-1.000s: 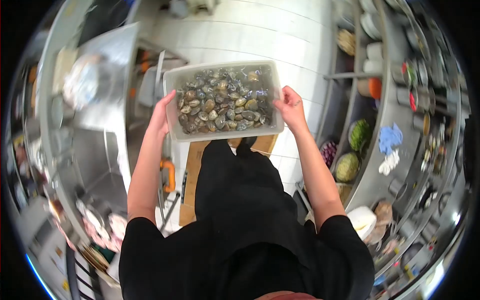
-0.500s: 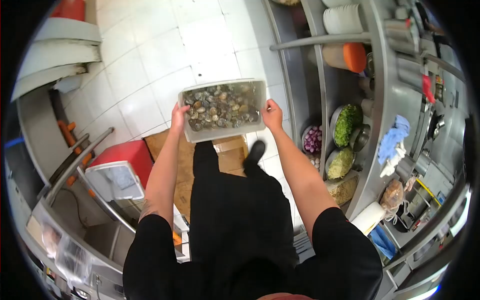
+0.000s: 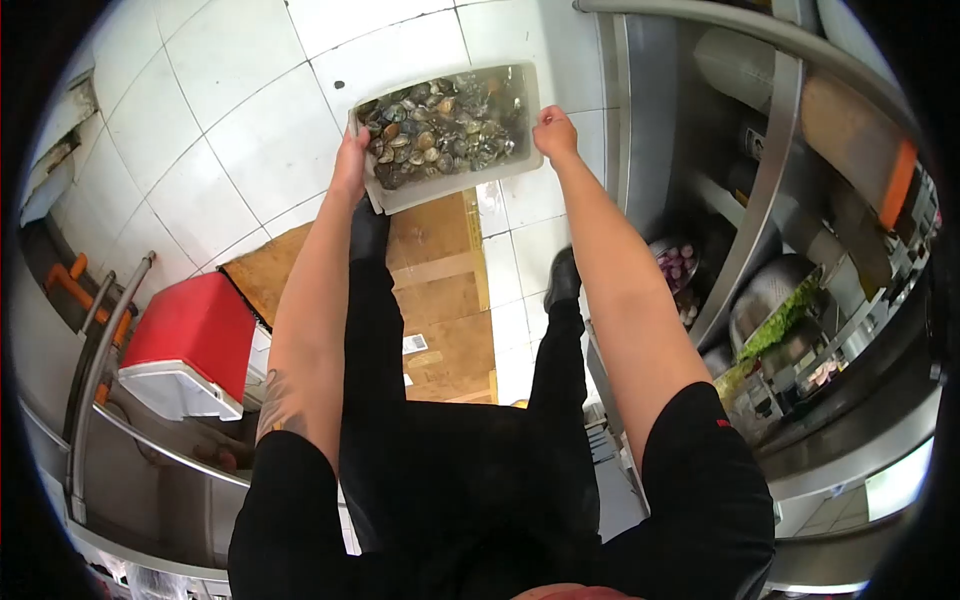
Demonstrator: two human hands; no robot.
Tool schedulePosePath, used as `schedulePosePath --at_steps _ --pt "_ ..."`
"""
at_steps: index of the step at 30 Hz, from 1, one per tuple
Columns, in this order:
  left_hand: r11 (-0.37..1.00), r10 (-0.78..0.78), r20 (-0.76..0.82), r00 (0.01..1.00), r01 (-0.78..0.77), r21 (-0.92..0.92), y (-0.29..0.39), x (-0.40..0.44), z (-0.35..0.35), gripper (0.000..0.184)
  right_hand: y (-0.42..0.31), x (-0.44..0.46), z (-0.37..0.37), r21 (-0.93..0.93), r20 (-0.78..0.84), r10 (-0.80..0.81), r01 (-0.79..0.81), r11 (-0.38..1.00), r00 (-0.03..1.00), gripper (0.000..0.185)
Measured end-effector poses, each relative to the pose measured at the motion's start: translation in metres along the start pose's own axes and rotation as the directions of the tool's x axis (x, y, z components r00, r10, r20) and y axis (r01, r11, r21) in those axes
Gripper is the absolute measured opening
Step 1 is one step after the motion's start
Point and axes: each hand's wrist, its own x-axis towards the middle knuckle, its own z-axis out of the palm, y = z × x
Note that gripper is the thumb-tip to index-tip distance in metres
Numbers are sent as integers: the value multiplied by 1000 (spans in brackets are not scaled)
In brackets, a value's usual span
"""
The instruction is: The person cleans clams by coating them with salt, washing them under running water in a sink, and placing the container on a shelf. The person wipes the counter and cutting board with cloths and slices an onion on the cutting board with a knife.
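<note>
A pale rectangular tub (image 3: 455, 186) is held out in front of me over the floor, slightly tilted in view. Many clams (image 3: 425, 135) lie in it under clear water. My left hand (image 3: 351, 160) grips the tub's left end, its fingers partly hidden by the wall. At the opposite end, my right hand (image 3: 554, 133) is closed on the rim.
Brown cardboard (image 3: 440, 300) lies on the white tiles (image 3: 235, 130) by my feet. To the left are a red cooler (image 3: 190, 325) and a metal rail (image 3: 95, 350). Steel shelving (image 3: 745, 220) at right holds a bowl of purple onions (image 3: 677, 262) and greens (image 3: 785, 320).
The view has shifted across the kitchen; the shelving now looms closer at right. The tub sits higher in view, still between both hands, and my feet are further apart.
</note>
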Motion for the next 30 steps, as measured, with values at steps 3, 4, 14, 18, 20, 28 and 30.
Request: schedulePosePath --at_steps 3,4,14,18,20,28,30 --pt "996 -51 -21 998 52 70 -6 14 8 48 -1 16 -6 22 13 71 -71 997 997 22" --pt "993 -19 -32 999 23 117 -3 12 20 48 6 19 -5 17 14 76 -76 997 997 22" --pt "708 216 -132 967 -63 704 -19 54 153 70 3 -67 -13 606 -45 417 -307 734 908 53" --pt "630 175 -162 971 16 776 -13 57 213 87 -9 -109 -3 702 244 449 -476 530 860 58" --pt "621 157 -148 977 19 784 -14 62 239 91 -28 -130 -20 698 340 405 -517 495 849 58" --pt "767 75 -68 995 -14 642 -34 65 328 92 -29 -170 -54 694 373 279 -466 549 885 53" --pt "830 32 -46 998 -1 558 -40 62 347 92 -24 -176 -54 706 399 282 -489 513 872 51"
